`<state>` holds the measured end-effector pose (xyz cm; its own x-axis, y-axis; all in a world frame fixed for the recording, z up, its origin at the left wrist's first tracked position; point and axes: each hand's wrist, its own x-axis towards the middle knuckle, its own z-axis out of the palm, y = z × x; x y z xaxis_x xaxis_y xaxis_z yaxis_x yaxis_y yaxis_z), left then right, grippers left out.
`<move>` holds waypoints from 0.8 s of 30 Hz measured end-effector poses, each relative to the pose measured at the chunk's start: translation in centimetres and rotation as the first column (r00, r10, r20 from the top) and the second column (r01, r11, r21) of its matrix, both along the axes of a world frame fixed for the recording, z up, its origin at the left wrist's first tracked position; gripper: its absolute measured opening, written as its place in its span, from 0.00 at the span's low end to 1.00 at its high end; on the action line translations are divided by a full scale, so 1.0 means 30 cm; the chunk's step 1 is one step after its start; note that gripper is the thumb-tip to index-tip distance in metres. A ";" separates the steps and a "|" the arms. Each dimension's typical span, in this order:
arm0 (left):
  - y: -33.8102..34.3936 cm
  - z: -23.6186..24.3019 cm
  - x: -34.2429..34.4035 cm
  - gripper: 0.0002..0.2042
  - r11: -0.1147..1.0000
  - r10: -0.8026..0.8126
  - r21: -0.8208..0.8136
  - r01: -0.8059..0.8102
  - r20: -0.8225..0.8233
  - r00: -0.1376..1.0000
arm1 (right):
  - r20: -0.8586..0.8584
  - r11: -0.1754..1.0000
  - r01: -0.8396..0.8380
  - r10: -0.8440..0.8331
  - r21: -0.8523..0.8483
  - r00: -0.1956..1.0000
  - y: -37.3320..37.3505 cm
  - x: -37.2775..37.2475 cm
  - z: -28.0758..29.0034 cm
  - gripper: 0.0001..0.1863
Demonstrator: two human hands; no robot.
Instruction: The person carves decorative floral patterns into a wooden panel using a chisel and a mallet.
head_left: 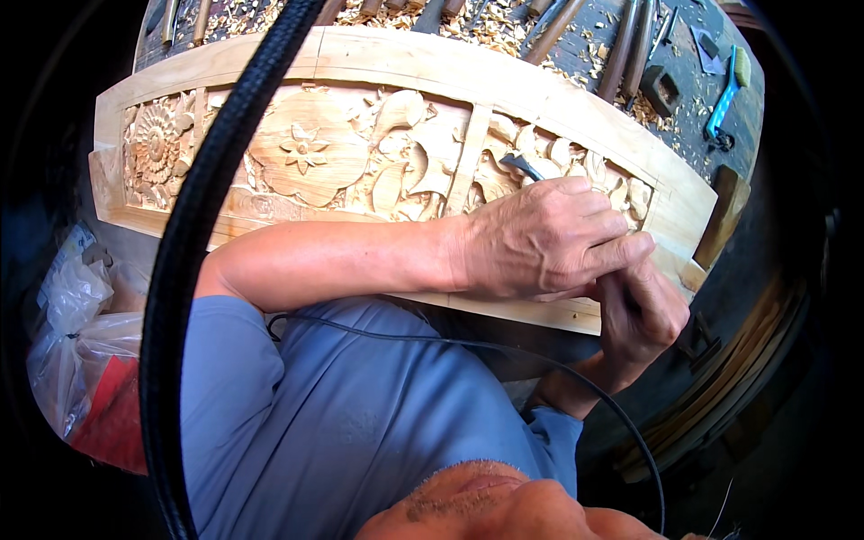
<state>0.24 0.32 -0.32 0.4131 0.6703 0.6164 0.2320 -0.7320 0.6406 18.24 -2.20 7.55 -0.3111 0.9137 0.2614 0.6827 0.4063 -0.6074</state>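
Observation:
A long pale wooden panel (409, 54), carved with leaves and flowers, lies across the bench in front of me. Over its right section, my left hand (549, 236) is closed round a carving chisel (522, 166), whose dark metal blade sticks out past the fingers toward the leaf carving. My right hand (643, 310) is closed just below and to the right, its fingers meeting the left hand at the chisel's handle end. Both hands cover the handle. A smooth raised shape bearing a small star-like flower (304, 149) stands left of the hands, with a round petalled flower (157, 144) farther left.
Wood shavings (490, 36), several wooden-handled tools (621, 49), a dark block (661, 90) and a blue brush (724, 99) lie on the bench beyond the panel. Clear plastic bags (76, 310) sit at left; wooden strips (729, 378) at lower right. A black cable (229, 144) crosses the view.

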 end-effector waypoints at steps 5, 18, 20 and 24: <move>0.007 0.013 0.010 0.34 1.000 -0.003 -0.005 0.003 0.019 1.000 | -0.008 1.000 0.031 -0.031 0.004 0.999 0.003 -0.009 0.019 0.12; 0.003 -0.002 0.011 0.33 0.998 0.061 0.001 -0.061 -0.067 0.996 | 0.000 0.992 -0.097 0.097 0.080 0.995 0.055 0.020 -0.029 0.11; 0.004 -0.004 0.011 0.32 0.998 0.067 0.008 -0.067 -0.074 0.995 | -0.009 0.990 -0.115 0.116 0.076 0.993 0.062 0.025 -0.033 0.11; -0.002 0.000 -0.001 0.32 0.995 0.094 -0.005 -0.095 -0.101 0.990 | -0.043 0.985 -0.156 0.159 0.070 0.986 0.084 0.013 -0.040 0.11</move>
